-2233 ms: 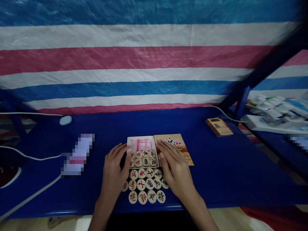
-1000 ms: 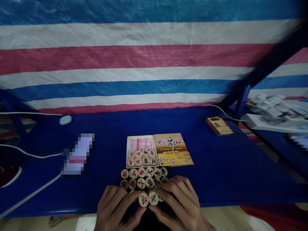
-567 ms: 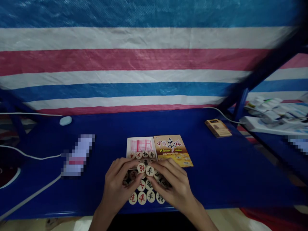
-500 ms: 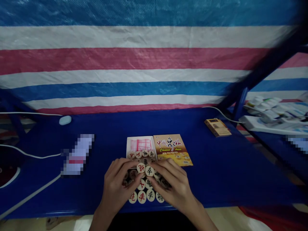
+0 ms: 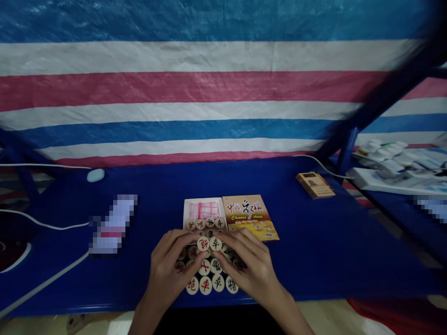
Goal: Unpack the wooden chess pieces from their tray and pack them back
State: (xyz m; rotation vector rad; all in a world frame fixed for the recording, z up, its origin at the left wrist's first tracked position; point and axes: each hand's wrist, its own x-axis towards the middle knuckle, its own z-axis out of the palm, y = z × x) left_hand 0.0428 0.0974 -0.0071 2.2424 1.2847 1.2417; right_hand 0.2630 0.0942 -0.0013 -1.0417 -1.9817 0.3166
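Between the thumb and fingers of my left hand (image 5: pixel 174 260) is a round Chinese chess piece (image 5: pixel 203 243) with a red character. My right hand (image 5: pixel 246 260) pinches another Chinese chess piece (image 5: pixel 215 244), marked in black, right beside it. Several more pieces lie in rows on the blue surface below, among them a red-marked piece (image 5: pixel 206 285) and a black-marked piece (image 5: pixel 218 282) at the front. My fingers hide part of these rows. Beyond my hands sits a white open box (image 5: pixel 186 208) with pieces in its near end and a red-lined sheet at the back.
A Chinese chess box lid (image 5: pixel 251 214) lies right of the open box. Farther right is a small brown box (image 5: pixel 316 184). A blurred-out phone (image 5: pixel 115 223) with a cable lies left, a pale-blue case (image 5: pixel 95 175) behind it. A power strip (image 5: pixel 384 181) stands far right.
The black-marked piece in my right hand has shifted slightly left and up, closer to the red-marked one. My left hand has barely moved.
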